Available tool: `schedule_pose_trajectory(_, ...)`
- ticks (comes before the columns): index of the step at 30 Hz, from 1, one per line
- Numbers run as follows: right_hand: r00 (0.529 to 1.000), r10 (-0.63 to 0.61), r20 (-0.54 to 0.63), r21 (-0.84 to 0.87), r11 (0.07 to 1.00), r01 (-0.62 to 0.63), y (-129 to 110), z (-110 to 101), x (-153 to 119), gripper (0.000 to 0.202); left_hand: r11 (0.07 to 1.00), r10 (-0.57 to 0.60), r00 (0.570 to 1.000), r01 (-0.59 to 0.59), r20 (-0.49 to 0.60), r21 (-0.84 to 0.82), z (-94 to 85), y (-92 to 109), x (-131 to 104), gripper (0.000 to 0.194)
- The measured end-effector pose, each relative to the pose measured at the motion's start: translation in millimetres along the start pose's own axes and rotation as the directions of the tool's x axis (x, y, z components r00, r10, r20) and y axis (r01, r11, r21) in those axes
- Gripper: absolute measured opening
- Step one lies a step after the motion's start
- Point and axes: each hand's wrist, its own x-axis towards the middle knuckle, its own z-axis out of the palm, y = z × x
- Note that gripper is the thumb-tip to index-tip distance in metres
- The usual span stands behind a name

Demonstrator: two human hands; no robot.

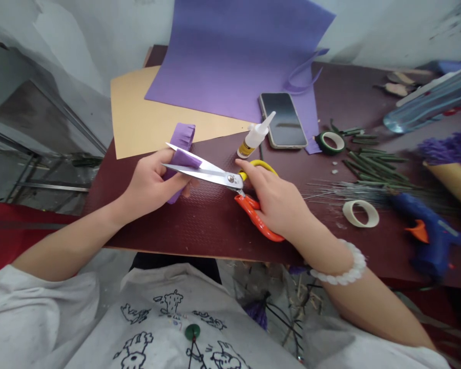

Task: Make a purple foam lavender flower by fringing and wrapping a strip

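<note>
Clamping a curled, fringed purple paper strip (182, 135), set roughly fore-and-aft over the bench (211, 225), in the fingers of the nearer left hand (148, 180), and pointing open scissors (231, 179) leftward across it from the right hand (284, 205), fingers wrapped around the handles (258, 220).

phone (283, 120) lying face up

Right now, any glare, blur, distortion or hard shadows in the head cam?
Head view: wide-angle stretch toward the borders; scissors fairly crisp near centre; blue glue gun and purple bundle soft at the right; head view again: pale sheen on the phone screen, faint gloss on the table, light looks diffuse, no hard-edged shadows that I can make out.
</note>
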Motion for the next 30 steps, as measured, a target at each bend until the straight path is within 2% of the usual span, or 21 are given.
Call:
schedule_pose_trajectory(5,1.0,-0.004,-0.017,-0.012,1.0,0.003,-0.2,-0.1,1.1,0.055,1.0,-0.02,1.0,0.02,-0.011,0.013,0.6,-0.6,0.9,0.013)
schedule_pose_trajectory(11,0.997,0.045,-0.056,-0.047,0.998,-0.048,-4.0,0.4,4.4,0.047,0.998,-0.034,0.999,0.034,-0.005,0.044,0.6,0.3,1.9,0.004)
schedule_pose_trajectory(18,0.991,0.129,-0.026,-0.074,0.989,-0.13,-9.4,-2.8,3.2,0.036,0.994,-0.097,0.995,0.097,-0.002,0.044,1.3,2.0,2.9,0.004)
schedule_pose_trajectory(24,0.999,-0.007,-0.051,0.015,1.0,0.007,-5.3,-1.7,2.5,0.05,0.997,-0.05,0.999,0.05,0.014,-0.055,-1.2,-3.6,2.1,0.006)
schedule_pose_trajectory(30,1.0,-0.006,-0.017,0.041,0.999,0.006,-0.8,0.5,1.6,0.056,0.996,-0.06,0.998,0.058,-0.024,-0.074,-3.1,-7.4,2.9,0.006)
